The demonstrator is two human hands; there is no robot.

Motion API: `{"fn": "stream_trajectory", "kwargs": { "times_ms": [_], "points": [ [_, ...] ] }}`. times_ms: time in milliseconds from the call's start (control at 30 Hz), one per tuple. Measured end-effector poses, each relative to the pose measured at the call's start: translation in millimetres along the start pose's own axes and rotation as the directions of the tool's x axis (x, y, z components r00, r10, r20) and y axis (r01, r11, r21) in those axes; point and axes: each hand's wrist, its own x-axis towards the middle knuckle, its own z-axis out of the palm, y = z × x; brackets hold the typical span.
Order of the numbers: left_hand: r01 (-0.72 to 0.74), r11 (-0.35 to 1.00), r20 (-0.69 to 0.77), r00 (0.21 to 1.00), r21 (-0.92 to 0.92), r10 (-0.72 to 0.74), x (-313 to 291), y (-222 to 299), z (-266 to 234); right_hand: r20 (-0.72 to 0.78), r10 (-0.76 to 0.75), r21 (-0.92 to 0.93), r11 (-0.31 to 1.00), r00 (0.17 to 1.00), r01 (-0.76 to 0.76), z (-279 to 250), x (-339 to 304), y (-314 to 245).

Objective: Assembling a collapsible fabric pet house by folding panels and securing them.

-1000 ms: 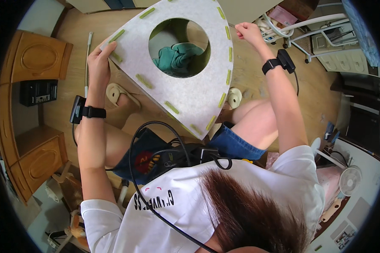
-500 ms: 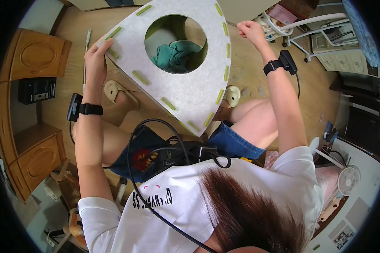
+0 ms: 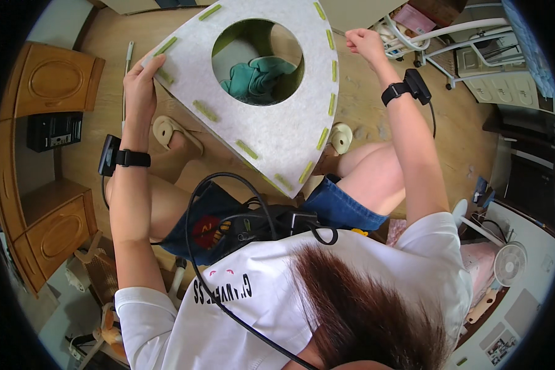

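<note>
- Felt, pale grey and stiff, fills the left hand (image 3: 140,83): fingers clamp the wedge-shaped felt panel (image 3: 271,132) at its nine o'clock corner, steadying it over the knees.
- Right hand (image 3: 365,44), at two o'clock, is closed in a fist beside the panel's edge; whether it pinches a thread I cannot tell.
- Green stitches (image 3: 322,139) rim the panel; through its round hole (image 3: 257,61) a teal cloth (image 3: 257,77) shows.
- Beige slippers (image 3: 174,132) rest on the wooden floor (image 3: 98,46) beneath.
</note>
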Motion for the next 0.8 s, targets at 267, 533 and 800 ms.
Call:
{"fn": "stream_trajectory", "kwargs": {
  "times_ms": [267, 533, 800],
  "points": [
    [0.011, 1.000, -0.002, 1.000, -0.002, -0.011, 4, -2, -3, 0.152, -0.125, -0.040, 0.990, 0.980, 0.133, 16, 4, -1],
    [0.016, 1.000, -0.016, 1.000, -0.003, -0.016, 3, -2, -3, 0.339, -0.048, 0.071, 0.997, 0.940, 0.025, -4, -26, -16],
    [0.004, 1.000, -0.026, 1.000, -0.015, -0.005, 5, -8, -12, 0.098, -0.166, -0.403, 0.895, 0.981, 0.191, -9, -6, 17]
  ]
}}
